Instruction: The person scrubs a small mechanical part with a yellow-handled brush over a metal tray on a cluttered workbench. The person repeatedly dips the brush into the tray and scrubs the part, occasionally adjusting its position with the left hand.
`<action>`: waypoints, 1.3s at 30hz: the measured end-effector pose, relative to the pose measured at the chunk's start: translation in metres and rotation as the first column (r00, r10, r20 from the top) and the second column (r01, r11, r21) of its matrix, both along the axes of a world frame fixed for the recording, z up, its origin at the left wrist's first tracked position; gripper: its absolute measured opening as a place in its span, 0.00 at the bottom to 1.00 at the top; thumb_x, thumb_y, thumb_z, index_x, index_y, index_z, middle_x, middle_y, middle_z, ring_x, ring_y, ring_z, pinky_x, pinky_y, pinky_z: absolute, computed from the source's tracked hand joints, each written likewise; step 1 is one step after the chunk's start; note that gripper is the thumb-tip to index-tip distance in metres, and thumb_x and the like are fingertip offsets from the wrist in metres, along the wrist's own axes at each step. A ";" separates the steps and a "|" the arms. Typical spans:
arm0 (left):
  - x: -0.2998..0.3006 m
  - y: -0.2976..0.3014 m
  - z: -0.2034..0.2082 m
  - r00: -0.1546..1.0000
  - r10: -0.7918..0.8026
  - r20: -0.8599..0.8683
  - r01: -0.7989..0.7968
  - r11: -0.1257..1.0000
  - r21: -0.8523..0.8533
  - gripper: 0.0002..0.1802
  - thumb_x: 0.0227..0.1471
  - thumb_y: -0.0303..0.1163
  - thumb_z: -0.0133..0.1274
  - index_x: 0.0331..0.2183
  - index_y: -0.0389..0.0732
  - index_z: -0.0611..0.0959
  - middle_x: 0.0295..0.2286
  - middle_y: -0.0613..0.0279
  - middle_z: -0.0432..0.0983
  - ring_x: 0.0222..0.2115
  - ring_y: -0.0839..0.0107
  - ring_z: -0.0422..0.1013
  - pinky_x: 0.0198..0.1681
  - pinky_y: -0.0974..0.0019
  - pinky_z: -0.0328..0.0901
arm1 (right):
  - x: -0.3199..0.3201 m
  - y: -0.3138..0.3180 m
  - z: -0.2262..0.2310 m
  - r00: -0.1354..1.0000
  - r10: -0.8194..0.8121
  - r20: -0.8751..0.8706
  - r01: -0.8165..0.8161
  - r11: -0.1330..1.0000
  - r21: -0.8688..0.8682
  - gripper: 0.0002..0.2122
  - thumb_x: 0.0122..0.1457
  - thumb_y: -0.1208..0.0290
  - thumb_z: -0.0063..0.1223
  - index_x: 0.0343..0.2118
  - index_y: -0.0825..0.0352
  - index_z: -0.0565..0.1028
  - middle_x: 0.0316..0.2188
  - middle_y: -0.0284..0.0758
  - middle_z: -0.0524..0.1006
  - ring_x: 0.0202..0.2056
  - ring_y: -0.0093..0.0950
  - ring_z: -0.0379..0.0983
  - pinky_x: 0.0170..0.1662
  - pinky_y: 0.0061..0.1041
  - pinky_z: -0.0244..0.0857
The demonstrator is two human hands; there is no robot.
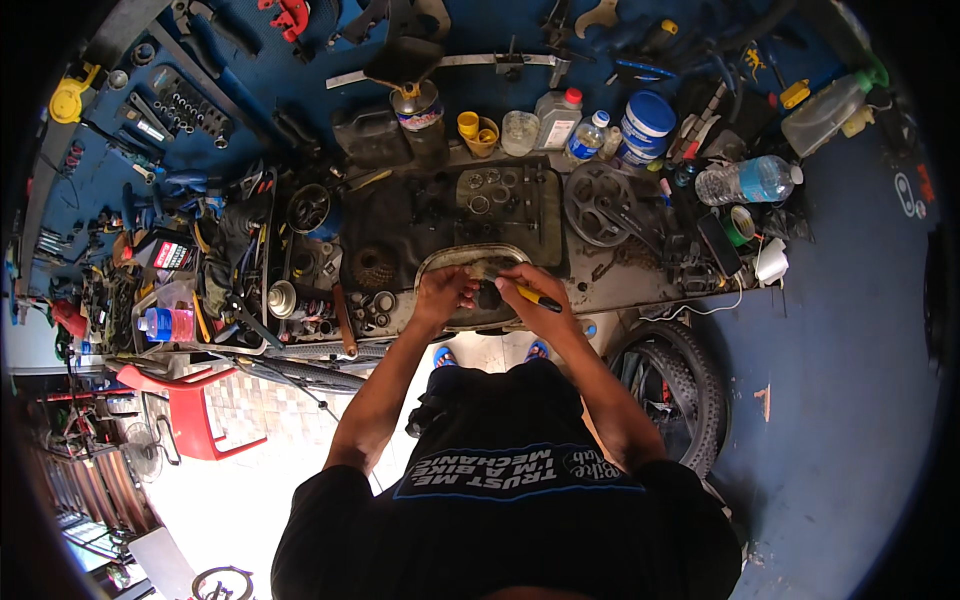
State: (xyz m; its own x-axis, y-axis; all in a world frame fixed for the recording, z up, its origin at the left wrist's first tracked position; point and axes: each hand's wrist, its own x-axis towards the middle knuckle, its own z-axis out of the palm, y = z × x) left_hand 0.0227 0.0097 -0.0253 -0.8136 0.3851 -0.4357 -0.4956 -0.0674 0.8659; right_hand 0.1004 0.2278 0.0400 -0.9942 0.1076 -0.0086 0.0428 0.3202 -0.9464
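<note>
My right hand (545, 305) is closed around a slim tool with a yellow-and-black handle (541, 298); its working end is too dark to make out. Just to its left, the fingers of my left hand (442, 298) are curled together at the fingertips. Whatever they may pinch is too small to name. Both hands are over a dark shallow tray with a pale rim (470, 250), close to the bench's front edge. A dark cassette of sprockets (375, 266) lies left of the tray. Several metal rings (480, 204) rest on a flat dark mat beyond it.
A crankset (600, 205) and a water bottle (748, 182) are at the right. A spray can (284, 299) and a wooden-handled tool (344, 320) stand left near the edge. Tyres (690, 390) lean below the bench; a red chair (195, 415) is behind left.
</note>
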 end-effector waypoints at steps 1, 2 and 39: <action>0.002 0.000 0.001 1.000 -0.002 0.011 0.002 1.000 -0.013 0.17 0.72 0.38 0.58 0.43 0.32 0.88 0.35 0.58 0.85 0.30 0.75 0.78 0.34 0.67 0.78 | 0.003 0.003 -0.003 0.999 -0.024 -0.034 0.026 0.997 0.067 0.11 0.68 0.65 0.68 0.47 0.65 0.85 0.36 0.37 0.84 0.40 0.24 0.82 0.45 0.25 0.73; 0.002 -0.001 0.000 1.000 0.002 0.021 -0.002 1.000 -0.028 0.16 0.71 0.38 0.59 0.43 0.33 0.89 0.35 0.59 0.85 0.30 0.75 0.78 0.34 0.67 0.78 | 0.005 0.005 -0.004 0.997 -0.039 -0.070 0.047 0.990 0.131 0.10 0.68 0.65 0.68 0.46 0.65 0.85 0.36 0.37 0.84 0.39 0.25 0.82 0.45 0.26 0.73; -0.118 -0.035 0.008 0.728 -0.419 -0.543 -0.319 0.494 -0.809 0.14 0.61 0.34 0.65 0.49 0.49 0.89 0.51 0.50 0.80 0.48 0.40 0.81 0.51 0.41 0.76 | 0.021 0.024 0.005 0.989 -0.119 -0.086 0.131 0.979 0.157 0.12 0.66 0.59 0.68 0.45 0.62 0.83 0.39 0.37 0.86 0.39 0.37 0.83 0.48 0.36 0.75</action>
